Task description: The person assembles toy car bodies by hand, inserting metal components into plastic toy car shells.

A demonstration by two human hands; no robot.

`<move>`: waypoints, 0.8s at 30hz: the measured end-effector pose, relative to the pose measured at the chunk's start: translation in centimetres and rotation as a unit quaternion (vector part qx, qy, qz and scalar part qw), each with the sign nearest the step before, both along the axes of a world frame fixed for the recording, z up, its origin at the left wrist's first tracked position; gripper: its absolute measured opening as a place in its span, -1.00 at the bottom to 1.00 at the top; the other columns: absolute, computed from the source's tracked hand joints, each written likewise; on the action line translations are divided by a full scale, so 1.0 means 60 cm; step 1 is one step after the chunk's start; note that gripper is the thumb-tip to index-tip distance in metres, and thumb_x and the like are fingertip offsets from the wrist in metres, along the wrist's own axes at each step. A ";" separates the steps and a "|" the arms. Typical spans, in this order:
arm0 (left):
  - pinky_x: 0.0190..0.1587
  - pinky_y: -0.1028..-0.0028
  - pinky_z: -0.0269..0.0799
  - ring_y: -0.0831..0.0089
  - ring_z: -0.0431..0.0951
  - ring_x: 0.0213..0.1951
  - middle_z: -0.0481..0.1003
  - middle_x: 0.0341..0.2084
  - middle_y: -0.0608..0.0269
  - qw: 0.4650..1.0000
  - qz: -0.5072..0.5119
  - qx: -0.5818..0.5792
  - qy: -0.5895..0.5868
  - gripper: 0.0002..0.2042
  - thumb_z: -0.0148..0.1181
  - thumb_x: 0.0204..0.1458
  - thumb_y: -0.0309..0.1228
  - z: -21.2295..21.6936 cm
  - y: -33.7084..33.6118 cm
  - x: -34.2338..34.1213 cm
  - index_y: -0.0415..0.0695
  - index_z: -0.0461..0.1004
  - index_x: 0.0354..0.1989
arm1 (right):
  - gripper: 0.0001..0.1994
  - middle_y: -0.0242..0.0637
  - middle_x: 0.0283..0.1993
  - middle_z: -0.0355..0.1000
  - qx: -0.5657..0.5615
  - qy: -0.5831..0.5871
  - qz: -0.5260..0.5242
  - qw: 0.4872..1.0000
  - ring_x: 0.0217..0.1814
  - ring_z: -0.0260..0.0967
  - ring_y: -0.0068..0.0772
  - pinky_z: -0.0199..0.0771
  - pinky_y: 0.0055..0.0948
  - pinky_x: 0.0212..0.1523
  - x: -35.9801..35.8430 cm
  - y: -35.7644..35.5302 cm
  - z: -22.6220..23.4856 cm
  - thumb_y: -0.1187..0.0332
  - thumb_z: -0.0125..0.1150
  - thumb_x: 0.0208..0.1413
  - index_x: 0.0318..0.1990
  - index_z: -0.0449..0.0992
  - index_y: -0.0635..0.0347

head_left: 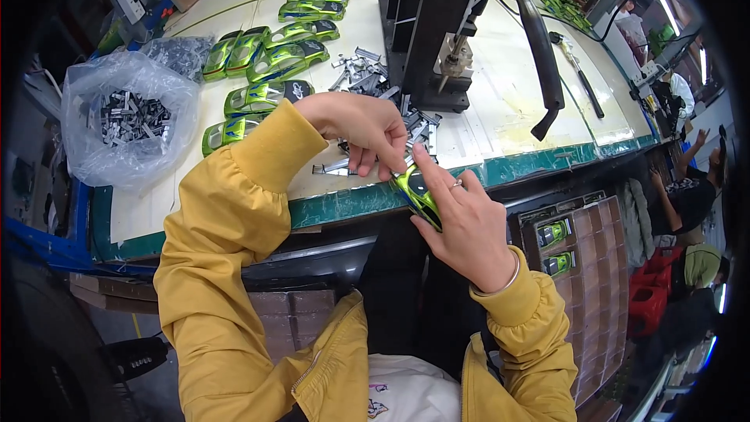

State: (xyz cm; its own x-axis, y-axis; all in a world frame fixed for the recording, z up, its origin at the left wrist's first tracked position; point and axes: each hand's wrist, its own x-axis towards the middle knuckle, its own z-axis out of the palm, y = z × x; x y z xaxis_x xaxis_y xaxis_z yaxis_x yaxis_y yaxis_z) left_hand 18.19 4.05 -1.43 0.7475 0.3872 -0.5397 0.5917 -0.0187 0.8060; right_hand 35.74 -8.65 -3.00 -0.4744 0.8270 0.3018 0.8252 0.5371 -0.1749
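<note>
My right hand [469, 223] is closed round a green toy car body [416, 191] at the table's front edge. Bent over the car's far end is my left hand [361, 131], its thumb and fingertips pinched together there; whatever they hold is too small to make out. Beside and behind my hands lies a loose heap of grey plastic parts [361, 70], shaped like small toy car spoilers. One such part [334, 168] lies just under my left hand. More green car bodies [269, 96] stand to the left of my left wrist.
A black press stand [433, 47] rises behind my hands, with a black-sleeved cable [539, 55] hanging right of it. A clear bag [129, 117] of grey parts sits at left. A divided carton [590, 281] holding two cars is at lower right. A hammer [578, 74] lies at far right.
</note>
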 end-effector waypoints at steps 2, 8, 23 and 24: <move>-0.71 0.65 0.33 0.56 0.43 -0.72 0.45 -0.67 0.22 0.999 0.001 0.038 0.027 -0.81 0.14 -0.12 -0.36 0.009 -0.008 0.000 -0.27 0.39 -0.52 | -0.19 -0.41 -0.09 0.32 -0.002 -0.006 0.006 1.000 -0.42 0.18 -0.35 0.29 -0.56 -0.56 -0.003 0.001 0.002 0.35 0.26 -0.33 0.19 0.00 -0.02; -0.73 0.64 0.31 0.55 0.42 -0.73 0.44 -0.71 0.23 0.994 0.012 0.086 0.064 -0.84 0.14 -0.16 -0.41 0.022 -0.016 0.002 -0.27 0.39 -0.54 | -0.21 -0.55 0.13 0.12 -0.011 -0.057 0.021 0.998 -0.40 0.15 -0.35 0.31 -0.56 -0.59 -0.012 0.004 0.015 0.39 0.26 -0.36 0.16 0.04 0.02; -0.38 0.44 0.34 0.36 0.42 -0.41 0.39 -0.52 0.29 0.786 0.079 0.604 -0.107 -0.87 0.23 -0.30 -0.40 -0.025 -0.019 -0.029 -0.13 0.48 -0.54 | -0.39 -0.27 0.15 0.12 0.023 0.188 0.042 0.981 -0.33 0.21 -0.27 0.30 -0.53 -0.31 0.027 -0.055 -0.001 0.43 0.21 -0.27 0.07 0.21 0.12; -0.38 0.44 0.34 0.36 0.42 -0.41 0.39 -0.52 0.29 0.785 0.084 0.603 -0.114 -0.87 0.23 -0.30 -0.40 -0.028 -0.017 -0.027 -0.13 0.48 -0.54 | -0.38 -0.21 0.17 0.09 0.006 0.313 0.046 0.949 -0.28 0.24 -0.28 0.29 -0.51 -0.22 0.038 -0.066 -0.009 0.43 0.21 -0.25 0.09 0.19 0.18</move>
State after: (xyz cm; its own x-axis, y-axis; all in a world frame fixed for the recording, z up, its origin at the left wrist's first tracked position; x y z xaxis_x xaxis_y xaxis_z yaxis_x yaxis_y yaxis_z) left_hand 16.54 3.04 -3.08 0.6556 0.6174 0.4348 0.5106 -0.7866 0.3470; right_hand 38.01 -12.59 -3.56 -0.2683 0.7857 0.5574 0.5115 0.6066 -0.6087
